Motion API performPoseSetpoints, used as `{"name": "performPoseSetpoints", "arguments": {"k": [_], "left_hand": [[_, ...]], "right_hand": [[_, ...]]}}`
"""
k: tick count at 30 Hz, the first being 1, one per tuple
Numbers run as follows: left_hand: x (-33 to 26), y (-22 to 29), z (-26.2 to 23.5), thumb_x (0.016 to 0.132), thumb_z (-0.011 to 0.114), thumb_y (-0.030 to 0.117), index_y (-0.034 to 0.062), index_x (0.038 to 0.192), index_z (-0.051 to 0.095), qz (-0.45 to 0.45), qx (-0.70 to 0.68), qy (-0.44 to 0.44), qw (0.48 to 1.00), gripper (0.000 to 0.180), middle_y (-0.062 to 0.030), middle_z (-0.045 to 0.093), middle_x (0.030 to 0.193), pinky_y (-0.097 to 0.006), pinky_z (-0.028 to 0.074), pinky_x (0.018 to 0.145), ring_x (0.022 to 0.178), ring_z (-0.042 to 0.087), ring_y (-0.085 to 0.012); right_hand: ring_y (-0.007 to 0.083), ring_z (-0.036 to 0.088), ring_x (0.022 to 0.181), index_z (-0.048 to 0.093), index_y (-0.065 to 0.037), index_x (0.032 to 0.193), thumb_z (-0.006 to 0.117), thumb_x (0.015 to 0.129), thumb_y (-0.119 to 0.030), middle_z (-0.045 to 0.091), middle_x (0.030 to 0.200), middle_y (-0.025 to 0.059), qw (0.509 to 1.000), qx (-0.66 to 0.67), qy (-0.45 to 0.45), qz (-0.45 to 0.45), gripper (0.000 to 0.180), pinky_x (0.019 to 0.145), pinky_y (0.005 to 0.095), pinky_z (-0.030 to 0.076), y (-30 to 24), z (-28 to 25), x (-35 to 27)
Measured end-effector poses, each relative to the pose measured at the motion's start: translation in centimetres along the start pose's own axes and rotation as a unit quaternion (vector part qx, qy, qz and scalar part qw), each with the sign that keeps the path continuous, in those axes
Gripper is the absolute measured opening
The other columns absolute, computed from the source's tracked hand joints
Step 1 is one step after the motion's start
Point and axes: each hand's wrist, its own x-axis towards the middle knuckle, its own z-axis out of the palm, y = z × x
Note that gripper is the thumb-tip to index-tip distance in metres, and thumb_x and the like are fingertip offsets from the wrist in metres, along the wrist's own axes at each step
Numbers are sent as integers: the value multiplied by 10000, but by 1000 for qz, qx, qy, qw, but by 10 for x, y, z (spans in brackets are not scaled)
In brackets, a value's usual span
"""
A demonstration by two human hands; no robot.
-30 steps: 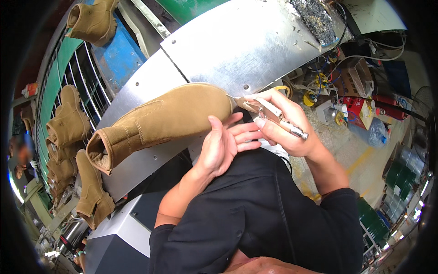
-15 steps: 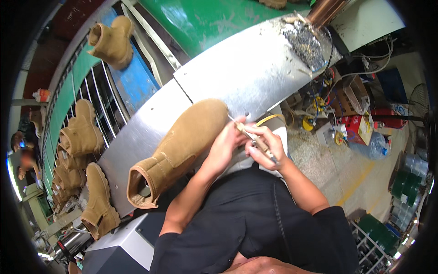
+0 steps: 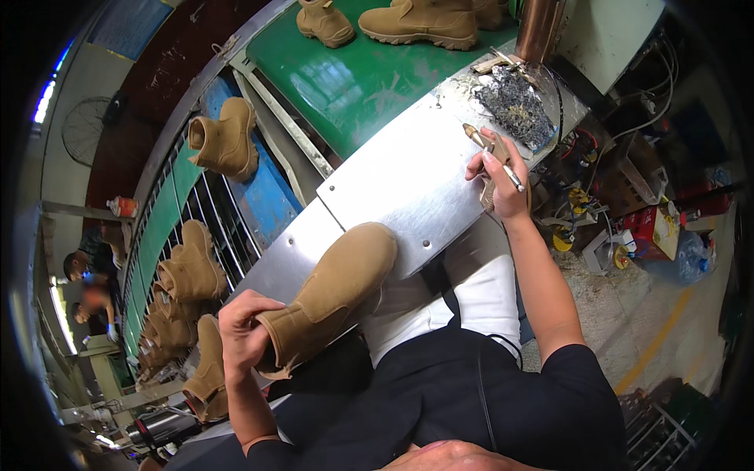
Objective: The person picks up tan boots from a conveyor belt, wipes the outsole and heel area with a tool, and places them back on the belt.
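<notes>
A tan boot (image 3: 334,275) lies slanted over the front edge of the metal tabletop, its rounded toe pointing away to the right. No tread shows on its visible side. My left hand (image 3: 246,326) is closed on the rim of the boot's shaft, fingers curled into the opening. My right hand (image 3: 503,177), apart from the boot, is over the far right of the tabletop. It holds a slim pen-shaped tool (image 3: 516,180) with a brass-coloured end and a silver end. A tan piece hangs beneath those fingers; I cannot make out what it is.
The shiny metal tabletop (image 3: 393,177) carries a dark crusty heap (image 3: 514,106) beside a copper-coloured pipe (image 3: 542,30). Several tan boots stand on a green surface (image 3: 314,86) and along the rack at left. Boxes and a clear plastic bottle (image 3: 693,259) sit on the floor at right.
My left hand has gone from beside the boot's toe to its shaft opening. My right hand has carried the tool away from the toe, toward the dark heap. The view has shifted too.
</notes>
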Motion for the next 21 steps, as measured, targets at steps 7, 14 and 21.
{"name": "performPoseSetpoints", "arguments": {"k": [7,14,21], "left_hand": [[88,-17,25,893,576,-18,-36,1028,651,-80,-217,176,957,155,-47,649,915,-241,500,733,823,611,-113],[353,34,91,900,562,-33,-29,1248,563,-5,-472,235,850,348,-118,651,1055,-289,547,757,927,645,-197],[396,8,147,865,600,-12,-29,1295,519,-11,-262,100,960,437,-171,597,1197,-299,545,789,961,656,-217]], "right_hand": [[150,590,717,442,83,1306,546,897,-146,607,820,103,999,-30,14,-38,480,700,297,505,8,-10,-7],[150,653,694,517,38,1206,564,877,-111,672,764,91,998,-21,38,-50,364,670,292,527,11,-6,-1],[148,608,722,454,69,1286,533,890,-95,626,821,108,998,-51,22,-31,436,710,302,512,7,-12,-1]]}}
